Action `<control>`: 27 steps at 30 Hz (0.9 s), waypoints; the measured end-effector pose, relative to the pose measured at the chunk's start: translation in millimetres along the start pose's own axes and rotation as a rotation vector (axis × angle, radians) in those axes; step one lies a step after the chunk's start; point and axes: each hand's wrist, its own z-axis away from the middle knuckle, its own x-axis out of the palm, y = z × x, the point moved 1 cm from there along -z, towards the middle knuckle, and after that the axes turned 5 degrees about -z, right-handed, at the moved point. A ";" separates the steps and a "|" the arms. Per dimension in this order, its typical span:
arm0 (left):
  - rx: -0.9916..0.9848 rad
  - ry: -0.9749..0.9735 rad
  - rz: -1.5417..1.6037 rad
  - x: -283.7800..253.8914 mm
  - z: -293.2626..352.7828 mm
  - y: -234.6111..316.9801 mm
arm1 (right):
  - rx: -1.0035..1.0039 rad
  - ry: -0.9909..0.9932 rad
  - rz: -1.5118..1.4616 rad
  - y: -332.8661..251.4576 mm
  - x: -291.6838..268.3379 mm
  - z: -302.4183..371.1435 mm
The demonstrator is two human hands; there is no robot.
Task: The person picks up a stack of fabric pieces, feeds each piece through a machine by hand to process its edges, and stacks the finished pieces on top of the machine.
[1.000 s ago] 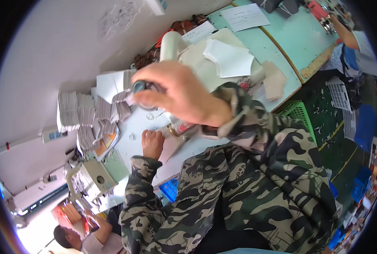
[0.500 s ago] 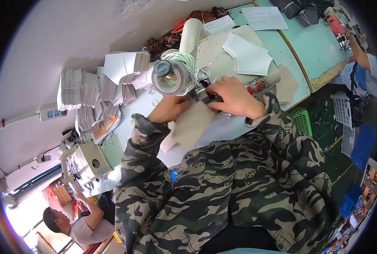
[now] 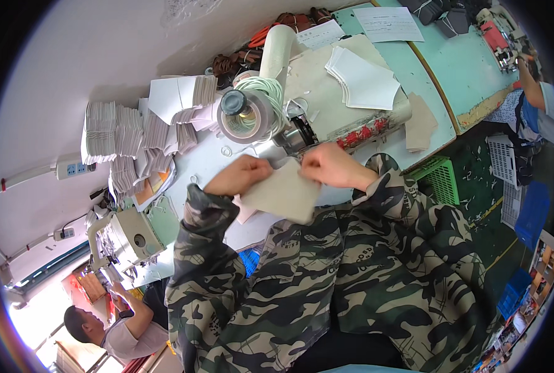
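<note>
My left hand (image 3: 241, 174) and my right hand (image 3: 330, 164) each pinch the top edge of a beige fabric piece (image 3: 283, 194), held flat between them over the white worktable (image 3: 205, 163). Just beyond the hands sits a small dark metal machine part (image 3: 298, 138), and behind it a large roll of tape (image 3: 247, 117) with white cord (image 3: 270, 93) wound beside it. Both forearms wear camouflage sleeves.
Stacks of white cut pieces (image 3: 127, 140) line the table's left. More white pieces (image 3: 364, 78) and a white roll (image 3: 277, 46) lie at the back. A sewing machine (image 3: 130, 233) stands lower left, with another person (image 3: 112, 326) below it. A green crate (image 3: 442, 177) sits right.
My right hand has come down from near the camera to the table. Both hands now hold the beige fabric piece, spread wider and lower than half a second ago.
</note>
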 end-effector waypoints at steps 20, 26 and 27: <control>-0.173 0.597 -1.134 49.4 -0.9 -98.2 | -0.388 0.678 0.662 -7.4 -102.3 43.6; 0.133 0.822 -1.167 58.2 -1.5 -100.4 | -0.156 0.150 0.096 14.1 -29.9 32.4; 0.131 0.822 -1.169 61.8 -2.4 -105.1 | -0.139 0.116 0.082 16.0 -26.7 32.8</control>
